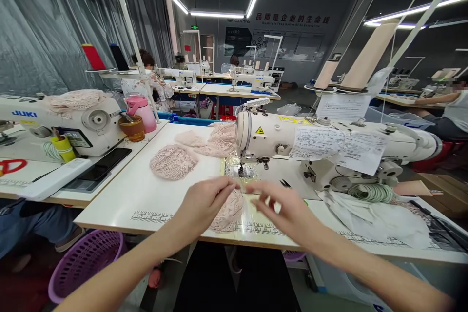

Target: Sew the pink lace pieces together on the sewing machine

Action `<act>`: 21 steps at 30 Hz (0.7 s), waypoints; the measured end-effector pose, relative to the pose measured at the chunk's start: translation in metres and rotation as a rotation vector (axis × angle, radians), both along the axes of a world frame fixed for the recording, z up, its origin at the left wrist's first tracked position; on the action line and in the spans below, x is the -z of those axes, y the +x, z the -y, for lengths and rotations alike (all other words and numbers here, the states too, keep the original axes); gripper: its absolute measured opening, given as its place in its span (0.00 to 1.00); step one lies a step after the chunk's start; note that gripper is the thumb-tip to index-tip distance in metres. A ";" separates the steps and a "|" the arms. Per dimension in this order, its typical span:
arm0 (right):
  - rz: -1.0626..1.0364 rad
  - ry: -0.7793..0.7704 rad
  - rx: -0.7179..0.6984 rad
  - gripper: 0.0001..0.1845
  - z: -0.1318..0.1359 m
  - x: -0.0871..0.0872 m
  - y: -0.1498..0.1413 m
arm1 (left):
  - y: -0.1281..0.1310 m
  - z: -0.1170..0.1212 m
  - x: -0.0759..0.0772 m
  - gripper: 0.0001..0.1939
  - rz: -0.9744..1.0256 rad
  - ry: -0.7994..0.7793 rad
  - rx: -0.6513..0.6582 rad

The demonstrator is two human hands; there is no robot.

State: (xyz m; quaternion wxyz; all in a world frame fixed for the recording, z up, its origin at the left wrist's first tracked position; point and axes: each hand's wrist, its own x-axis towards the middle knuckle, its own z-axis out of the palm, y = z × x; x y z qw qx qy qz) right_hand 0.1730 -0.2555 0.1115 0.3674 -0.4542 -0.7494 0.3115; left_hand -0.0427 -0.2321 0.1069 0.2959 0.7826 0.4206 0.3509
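Note:
My left hand is closed in a pinch just in front of the sewing machine's needle area. Whatever sits between its fingertips is too small to make out. Below those fingers lies a pale pink lace cup piece near the table's front edge, partly covered by the hand. Facing it from the right, my right hand has its fingers loosely bent and apart, the tips slightly blurred, with nothing visible in them. Another lace cup rests on the table to the left, and more lace lies beside the machine head.
Black thread snips lie right of the needle. White fabric and a green cord coil occupy the right side. Thread cones stand behind the machine. At left are a second machine and a phone; a purple basket sits below.

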 end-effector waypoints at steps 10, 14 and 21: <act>0.053 0.408 -0.148 0.19 -0.067 -0.083 -0.023 | 0.000 -0.042 -0.092 0.12 -0.213 0.480 -0.111; 0.155 0.553 -0.028 0.19 -0.065 -0.101 -0.017 | -0.002 -0.056 -0.100 0.11 -0.156 0.512 -0.108; 0.398 0.552 0.009 0.18 -0.115 -0.123 -0.034 | -0.001 -0.101 -0.090 0.10 -0.159 0.471 -0.316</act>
